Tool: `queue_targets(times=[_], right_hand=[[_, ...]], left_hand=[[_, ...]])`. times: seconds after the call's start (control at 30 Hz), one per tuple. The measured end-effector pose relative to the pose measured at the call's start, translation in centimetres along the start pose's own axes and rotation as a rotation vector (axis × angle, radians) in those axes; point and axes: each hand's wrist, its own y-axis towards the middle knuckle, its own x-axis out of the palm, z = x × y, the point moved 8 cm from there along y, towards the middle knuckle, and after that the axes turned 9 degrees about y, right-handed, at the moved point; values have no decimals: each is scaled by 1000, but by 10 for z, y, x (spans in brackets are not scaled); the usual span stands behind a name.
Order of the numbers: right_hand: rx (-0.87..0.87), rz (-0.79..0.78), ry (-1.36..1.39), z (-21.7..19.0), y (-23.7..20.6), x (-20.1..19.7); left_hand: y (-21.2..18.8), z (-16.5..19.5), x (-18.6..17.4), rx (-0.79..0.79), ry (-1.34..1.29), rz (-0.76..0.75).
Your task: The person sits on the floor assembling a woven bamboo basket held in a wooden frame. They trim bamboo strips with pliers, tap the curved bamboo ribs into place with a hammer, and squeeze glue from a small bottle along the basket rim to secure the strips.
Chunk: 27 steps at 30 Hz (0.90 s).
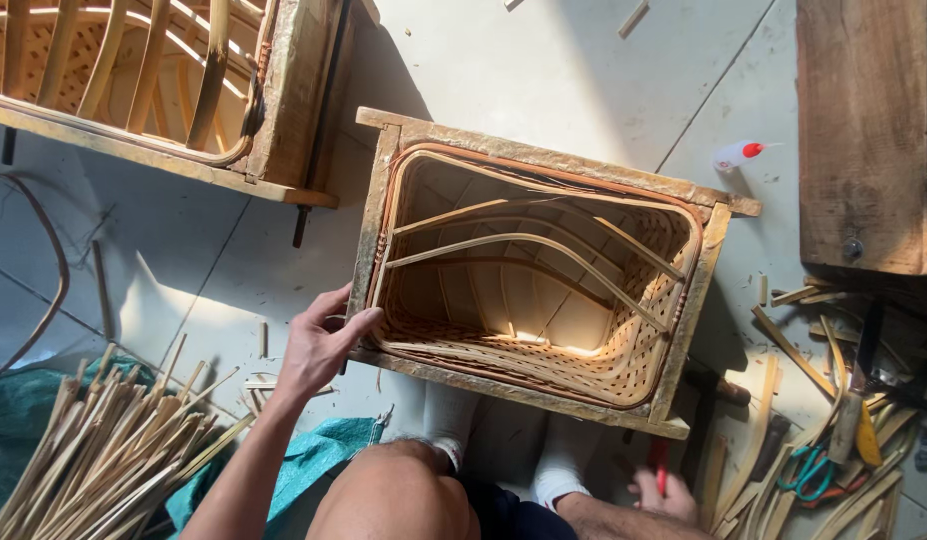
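Bare knee and white-socked feet sit lowest in view, pressed against a rectangular woven bamboo basket in a rough wooden frame on the tiled floor.

Left hand rests its open grip on the frame's near corner, apparently steadying it. Right hand closes its grip on a small red-handled tool. Pale split bamboo strips lie on teal cloth beside the left arm, within reach.

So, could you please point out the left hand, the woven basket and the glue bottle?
left hand (318, 345), head view, back of the hand.
woven basket (623, 365), head view, woven inner wall.
glue bottle (731, 154), head view, clear body.
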Motion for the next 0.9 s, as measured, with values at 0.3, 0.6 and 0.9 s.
queue_targets(times=[0.3, 0.6, 0.9], right_hand=[[-123, -28, -491, -34, -11, -16], [-199, 66, -417, -33, 12, 6], [-731, -113, -17, -159, -33, -109]], left_hand=[[0, -3, 3, -60, -375, -109], [-6, -15, -7, -51, -306, -38], [-86, -65, 63, -262, -506, 104]])
